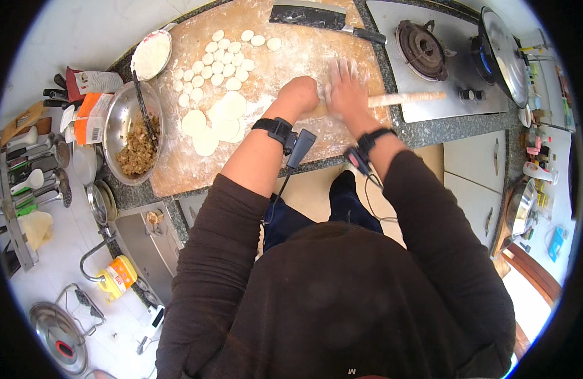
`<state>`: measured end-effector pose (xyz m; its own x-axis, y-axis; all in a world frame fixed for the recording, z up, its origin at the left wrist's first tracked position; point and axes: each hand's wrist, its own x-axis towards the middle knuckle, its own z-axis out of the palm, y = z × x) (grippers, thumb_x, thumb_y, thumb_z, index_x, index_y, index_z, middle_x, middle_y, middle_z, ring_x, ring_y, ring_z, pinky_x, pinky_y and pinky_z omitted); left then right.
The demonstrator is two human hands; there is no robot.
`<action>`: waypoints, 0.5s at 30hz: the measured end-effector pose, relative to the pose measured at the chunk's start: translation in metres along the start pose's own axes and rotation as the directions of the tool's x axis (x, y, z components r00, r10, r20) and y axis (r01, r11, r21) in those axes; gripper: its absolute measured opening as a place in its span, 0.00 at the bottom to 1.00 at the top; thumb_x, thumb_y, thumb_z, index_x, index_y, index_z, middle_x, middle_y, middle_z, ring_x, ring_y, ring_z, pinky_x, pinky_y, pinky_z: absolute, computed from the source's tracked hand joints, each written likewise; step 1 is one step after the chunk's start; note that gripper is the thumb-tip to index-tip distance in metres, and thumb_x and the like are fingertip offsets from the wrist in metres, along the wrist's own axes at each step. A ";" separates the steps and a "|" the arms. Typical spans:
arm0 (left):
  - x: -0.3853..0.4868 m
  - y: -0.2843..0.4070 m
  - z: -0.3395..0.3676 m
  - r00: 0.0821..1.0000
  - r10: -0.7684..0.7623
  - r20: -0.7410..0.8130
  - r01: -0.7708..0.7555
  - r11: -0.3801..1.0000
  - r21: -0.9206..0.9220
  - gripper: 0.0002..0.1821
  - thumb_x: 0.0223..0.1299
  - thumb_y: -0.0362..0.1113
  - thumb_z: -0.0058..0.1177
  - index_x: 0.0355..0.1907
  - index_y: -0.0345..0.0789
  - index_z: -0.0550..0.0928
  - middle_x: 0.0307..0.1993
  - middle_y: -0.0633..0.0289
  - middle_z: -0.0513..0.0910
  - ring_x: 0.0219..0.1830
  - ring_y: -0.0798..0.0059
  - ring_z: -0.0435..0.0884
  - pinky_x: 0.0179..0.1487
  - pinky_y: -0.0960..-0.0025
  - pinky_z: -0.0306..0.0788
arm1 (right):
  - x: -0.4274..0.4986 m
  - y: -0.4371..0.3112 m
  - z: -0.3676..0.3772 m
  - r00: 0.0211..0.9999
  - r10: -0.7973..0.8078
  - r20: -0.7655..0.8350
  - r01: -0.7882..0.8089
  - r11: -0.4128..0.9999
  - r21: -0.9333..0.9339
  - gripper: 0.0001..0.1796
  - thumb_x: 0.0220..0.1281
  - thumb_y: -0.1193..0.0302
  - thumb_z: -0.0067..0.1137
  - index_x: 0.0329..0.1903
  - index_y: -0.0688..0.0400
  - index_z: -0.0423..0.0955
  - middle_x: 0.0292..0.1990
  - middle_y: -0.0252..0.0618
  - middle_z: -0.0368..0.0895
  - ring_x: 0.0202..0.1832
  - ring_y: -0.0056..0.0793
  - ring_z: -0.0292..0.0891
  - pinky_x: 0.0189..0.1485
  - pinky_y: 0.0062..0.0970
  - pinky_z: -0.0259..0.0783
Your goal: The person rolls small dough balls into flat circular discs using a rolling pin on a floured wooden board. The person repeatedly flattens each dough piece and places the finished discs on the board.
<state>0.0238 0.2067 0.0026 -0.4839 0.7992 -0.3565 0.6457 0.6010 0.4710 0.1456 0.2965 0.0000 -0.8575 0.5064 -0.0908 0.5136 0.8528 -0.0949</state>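
My left hand [298, 97] is curled over the floured wooden board [291, 52]. Whether anything is between its fingers is hidden. Beside it, my right hand [347, 92] lies flat with fingers stretched out, slightly blurred. Under its palm runs a wooden rolling pin [410, 98], whose end sticks out to the right over the stove's edge. Left of my hands lie several rolled dough wrappers [206, 141], partly overlapping. Above these, several small flattened dough rounds [218, 66] are grouped on the board.
A black-bladed cleaver [308, 16] lies at the board's far edge. Left stand a bowl of flour [151, 54] and a steel bowl of filling [135, 151] with chopsticks [142, 104]. On the right, a gas stove [452, 94] has a lit burner [484, 61] under a lidded pan [504, 57].
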 end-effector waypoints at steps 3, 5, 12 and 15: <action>-0.004 -0.010 -0.008 0.990 -0.018 0.141 0.017 1.000 0.005 0.12 0.47 0.38 0.55 0.28 0.29 0.82 0.33 0.45 0.81 0.37 0.52 0.80 0.44 0.60 0.73 | -0.028 0.002 -0.002 0.999 -0.026 0.040 0.028 0.999 -0.036 0.33 0.63 0.58 0.37 0.70 0.56 0.50 0.71 0.44 0.47 0.72 0.46 0.40 0.70 0.57 0.32; -0.009 -0.011 -0.008 0.979 0.003 0.203 -0.010 0.999 0.037 0.12 0.47 0.38 0.55 0.27 0.29 0.82 0.31 0.46 0.81 0.37 0.53 0.80 0.44 0.60 0.74 | -0.028 0.002 0.000 0.985 0.020 0.170 0.001 0.993 -0.122 0.33 0.63 0.59 0.38 0.70 0.56 0.49 0.71 0.44 0.47 0.72 0.46 0.41 0.70 0.57 0.32; -0.001 0.003 0.011 0.995 0.092 -0.038 -0.090 0.995 0.047 0.11 0.45 0.36 0.55 0.29 0.29 0.82 0.30 0.46 0.81 0.34 0.53 0.81 0.41 0.60 0.74 | 0.004 0.001 0.000 1.000 -0.012 0.026 0.012 1.000 -0.009 0.37 0.61 0.60 0.42 0.70 0.59 0.46 0.70 0.45 0.47 0.71 0.47 0.44 0.69 0.55 0.39; -0.004 -0.009 0.005 0.987 0.130 -0.099 -0.137 0.989 -0.060 0.11 0.44 0.36 0.58 0.28 0.30 0.82 0.25 0.48 0.81 0.30 0.55 0.81 0.39 0.62 0.75 | -0.032 0.004 -0.001 0.996 -0.042 0.074 0.048 0.995 -0.091 0.35 0.62 0.59 0.39 0.69 0.59 0.48 0.70 0.46 0.48 0.72 0.43 0.41 0.70 0.53 0.38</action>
<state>0.0229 0.1978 -0.0042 -0.4517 0.8670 -0.2105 0.6691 0.4853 0.5629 0.1752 0.2835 0.0039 -0.8736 0.4597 -0.1600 0.4668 0.8843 -0.0082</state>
